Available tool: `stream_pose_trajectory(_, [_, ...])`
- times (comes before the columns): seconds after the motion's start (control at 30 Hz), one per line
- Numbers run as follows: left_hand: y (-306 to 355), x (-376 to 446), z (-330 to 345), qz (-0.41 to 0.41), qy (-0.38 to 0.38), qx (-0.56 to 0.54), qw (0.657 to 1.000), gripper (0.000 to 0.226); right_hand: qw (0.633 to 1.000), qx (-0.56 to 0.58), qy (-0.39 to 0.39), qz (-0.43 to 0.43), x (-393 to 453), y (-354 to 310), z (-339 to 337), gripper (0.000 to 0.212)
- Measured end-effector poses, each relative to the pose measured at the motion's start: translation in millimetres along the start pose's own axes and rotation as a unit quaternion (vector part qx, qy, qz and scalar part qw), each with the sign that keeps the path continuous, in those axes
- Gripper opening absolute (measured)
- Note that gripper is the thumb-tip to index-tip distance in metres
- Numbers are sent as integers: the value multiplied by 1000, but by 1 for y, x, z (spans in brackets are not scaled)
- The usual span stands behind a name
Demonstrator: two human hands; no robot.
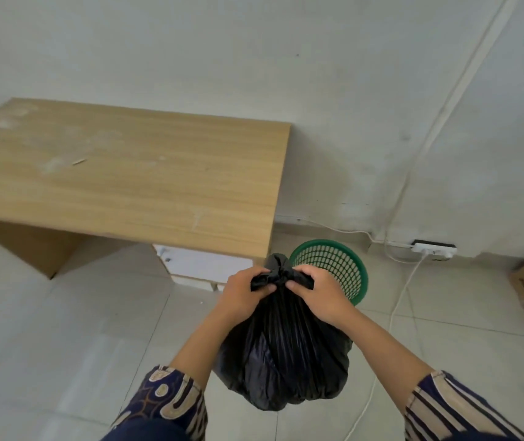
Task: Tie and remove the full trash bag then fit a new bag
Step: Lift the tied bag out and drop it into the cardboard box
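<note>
Head view: we saw the wooden table [127, 173], then the full black trash bag [283, 351] hanging before the green bin [334, 265], our left hand [243, 291] and right hand [321, 289] pinching its knotted neck

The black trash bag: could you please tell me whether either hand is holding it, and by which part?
Both. The left hand and right hand each pinch a twisted end of the black trash bag at its gathered neck, either side of the knot.

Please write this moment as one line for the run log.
stage: tying | left hand: grips bag neck | right hand: grips bag neck | black trash bag: lifted, out of bin | green bin: unlined
</note>
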State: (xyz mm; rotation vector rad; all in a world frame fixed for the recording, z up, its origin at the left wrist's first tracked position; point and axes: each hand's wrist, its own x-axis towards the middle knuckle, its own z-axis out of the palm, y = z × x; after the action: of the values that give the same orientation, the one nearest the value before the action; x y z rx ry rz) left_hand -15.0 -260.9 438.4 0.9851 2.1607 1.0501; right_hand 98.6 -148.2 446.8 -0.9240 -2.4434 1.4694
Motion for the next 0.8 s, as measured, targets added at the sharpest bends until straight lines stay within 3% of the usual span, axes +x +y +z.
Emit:
stream_pose_trajectory(0.33, [-73, -33, -112, -28, 51, -35, 998, 19, 997, -24, -56, -41, 26, -87, 105, 20])
stream_pose_trajectory(0.8, [-204, -43, -331, -39, 79, -26, 996, 22, 998, -9, -54, -43, 104, -232, 308, 21])
